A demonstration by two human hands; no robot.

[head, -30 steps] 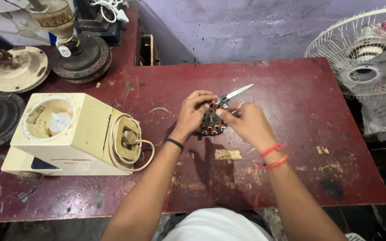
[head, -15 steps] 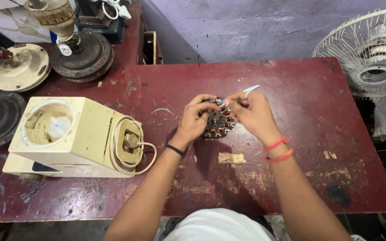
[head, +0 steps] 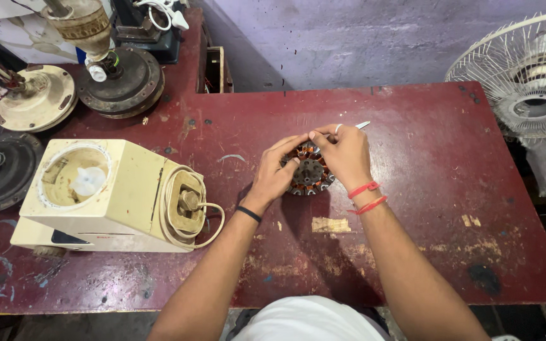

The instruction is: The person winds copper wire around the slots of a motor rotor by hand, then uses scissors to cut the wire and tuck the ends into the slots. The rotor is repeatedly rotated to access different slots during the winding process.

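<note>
A round motor stator (head: pixel 311 176) with copper windings lies on the dark red table (head: pixel 424 189) in the middle of the head view. My left hand (head: pixel 277 173) cups its left side and steadies it. My right hand (head: pixel 344 155) rests over its top right and grips a thin metal tool (head: pixel 362 125), whose shiny tip sticks out beyond my fingers. The tool's working end is hidden under my fingers at the stator's upper edge. Red bands circle my right wrist, a black band my left.
A cream mixer base (head: pixel 112 197) with a wound cord lies tipped over at the left. Ceiling-fan motors (head: pixel 118 79) and other parts crowd the far left corner. A white table-fan guard (head: pixel 529 79) stands beyond the right edge.
My right hand has drawn the tool in over the stator, so less of its blade shows. The view has shifted slightly; the stator stays in place.
</note>
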